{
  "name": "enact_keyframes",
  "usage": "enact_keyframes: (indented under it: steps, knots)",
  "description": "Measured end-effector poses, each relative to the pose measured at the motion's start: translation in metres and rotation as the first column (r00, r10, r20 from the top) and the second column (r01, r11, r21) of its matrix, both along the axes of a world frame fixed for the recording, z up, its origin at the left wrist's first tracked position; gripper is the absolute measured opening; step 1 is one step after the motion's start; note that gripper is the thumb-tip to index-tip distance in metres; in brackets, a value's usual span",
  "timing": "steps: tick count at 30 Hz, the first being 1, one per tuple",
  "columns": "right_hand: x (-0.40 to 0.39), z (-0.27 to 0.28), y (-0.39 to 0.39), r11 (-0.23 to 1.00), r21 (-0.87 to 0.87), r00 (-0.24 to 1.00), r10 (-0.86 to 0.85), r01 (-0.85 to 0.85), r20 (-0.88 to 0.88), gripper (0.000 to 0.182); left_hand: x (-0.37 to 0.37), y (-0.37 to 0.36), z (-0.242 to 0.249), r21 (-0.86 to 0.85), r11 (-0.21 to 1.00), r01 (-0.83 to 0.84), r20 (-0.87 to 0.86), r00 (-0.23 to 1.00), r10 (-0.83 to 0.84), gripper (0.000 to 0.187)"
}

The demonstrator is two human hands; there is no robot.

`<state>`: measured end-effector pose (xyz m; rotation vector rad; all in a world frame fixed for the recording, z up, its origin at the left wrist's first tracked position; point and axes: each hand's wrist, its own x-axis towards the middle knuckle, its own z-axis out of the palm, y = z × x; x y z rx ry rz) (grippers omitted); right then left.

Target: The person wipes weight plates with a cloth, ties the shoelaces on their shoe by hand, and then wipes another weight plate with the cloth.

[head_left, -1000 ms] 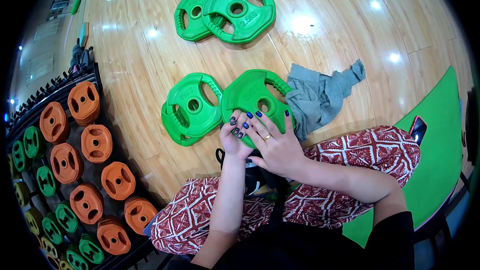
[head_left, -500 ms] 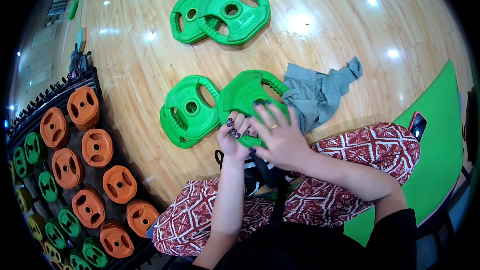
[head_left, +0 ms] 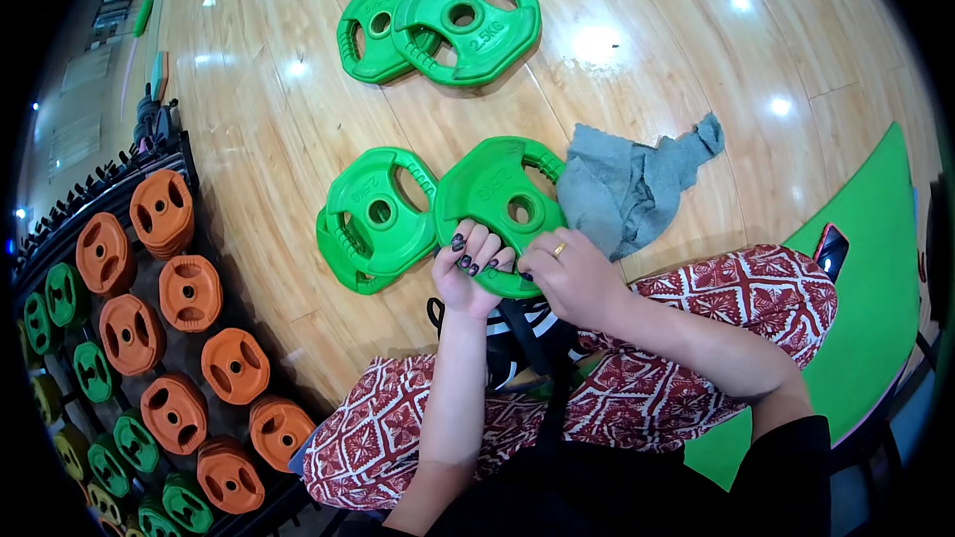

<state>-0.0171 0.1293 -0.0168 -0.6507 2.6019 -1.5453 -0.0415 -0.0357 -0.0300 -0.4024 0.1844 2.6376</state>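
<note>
A green weight plate [head_left: 485, 179] stands tilted in front of me, with its near side at my hands. My left hand [head_left: 468, 273] is closed, its dark-painted fingers curled over the plate's near edge. Beside it my right hand [head_left: 572, 276], wearing a ring, has its fingers bunched together against the plate's lower right part; what they pinch is hidden. A crumpled grey cloth [head_left: 632, 184] lies on the floor right of the plate and touches its edge. To the left, another green plate [head_left: 363, 204] overlaps one beneath it.
Farther off, two green 2.5 kg plates [head_left: 477, 35] overlap on the wooden floor [head_left: 647, 0]. On the left is a rack with several orange plates [head_left: 189, 293] and green plates [head_left: 95, 373]. A green mat [head_left: 860, 308] with a phone [head_left: 831, 251] lies at the right.
My right hand has moved from spread fingers over the plate's middle to a closed pose at its lower right, uncovering the centre hole. My left hand stays put. The cloth's left part has shifted slightly.
</note>
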Motion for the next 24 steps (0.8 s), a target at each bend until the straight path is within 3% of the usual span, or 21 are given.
enact_keyframes:
  steps: [2, 4, 5, 6, 8, 9, 10, 12, 15, 18, 19, 21, 24]
  knots:
    - [-0.008, -0.011, 0.005, 1.000, -0.005, 1.000, 0.008, -0.008, 0.007, 0.012, 0.000, 0.000, 0.001, 0.018, 1.000, 0.003, 0.001, 1.000, -0.003, 0.013]
    - [-0.020, -0.021, 0.012, 0.943, 0.186, 0.936, -0.307, 0.275, 0.170, 0.011, 0.001, 0.000, 0.000, 0.029, 1.000, 0.005, -0.005, 1.000, -0.004, 0.013]
    - [-0.030, -0.027, 0.013, 0.901, 0.121, 0.906, -0.422, 0.416, 0.022, 0.011, 0.001, 0.000, 0.000, 0.039, 0.999, 0.006, -0.009, 1.000, -0.006, 0.013]
    - [-0.029, -0.027, 0.013, 0.901, 0.119, 0.907, -0.422, 0.417, 0.018, 0.011, 0.000, -0.001, 0.000, 0.039, 0.999, 0.006, -0.014, 1.000, -0.005, 0.013]
    - [-0.025, -0.016, 0.009, 0.923, 0.088, 0.886, -0.384, 0.374, 0.260, 0.011, 0.001, -0.001, -0.001, 0.020, 1.000, 0.010, -0.015, 1.000, -0.010, 0.012]
    - [-0.021, -0.002, 0.003, 0.955, -0.001, 0.909, -0.281, 0.296, 0.308, 0.012, 0.002, -0.001, -0.002, 0.023, 1.000, 0.011, -0.012, 1.000, -0.011, 0.012]
    - [-0.011, 0.004, -0.004, 0.984, 0.011, 0.941, -0.173, 0.177, 0.291, 0.012, 0.002, -0.001, -0.001, 0.011, 1.000, 0.005, -0.012, 1.000, -0.005, 0.012]
    - [0.001, 0.010, -0.011, 0.990, -0.098, 0.990, -0.090, 0.101, 0.106, 0.010, 0.001, 0.000, -0.002, -0.006, 1.000, 0.003, -0.012, 1.000, -0.003, 0.012]
    - [-0.007, -0.007, -0.005, 0.980, -0.062, 0.965, -0.173, 0.188, 0.195, 0.010, 0.001, -0.001, 0.000, 0.008, 1.000, 0.013, -0.009, 1.000, -0.013, 0.012]
    - [-0.029, -0.032, 0.004, 0.903, 0.023, 0.902, -0.430, 0.429, 0.041, 0.012, 0.001, 0.000, 0.000, 0.035, 0.999, 0.010, -0.015, 1.000, -0.010, 0.012]
    - [-0.028, -0.035, 0.005, 0.902, 0.026, 0.901, -0.432, 0.431, 0.037, 0.012, 0.001, 0.000, 0.001, 0.027, 1.000, 0.004, -0.002, 1.000, -0.004, 0.013]
    - [-0.025, -0.028, 0.005, 0.883, 0.216, 0.897, -0.438, 0.416, 0.062, 0.016, 0.001, 0.001, 0.000, 0.026, 1.000, 0.001, -0.005, 1.000, -0.001, 0.012]
    - [-0.012, -0.007, 0.002, 0.887, 0.278, 0.914, -0.401, 0.370, 0.062, 0.021, 0.001, 0.000, 0.000, 0.020, 1.000, 0.001, -0.010, 1.000, 0.000, 0.012]
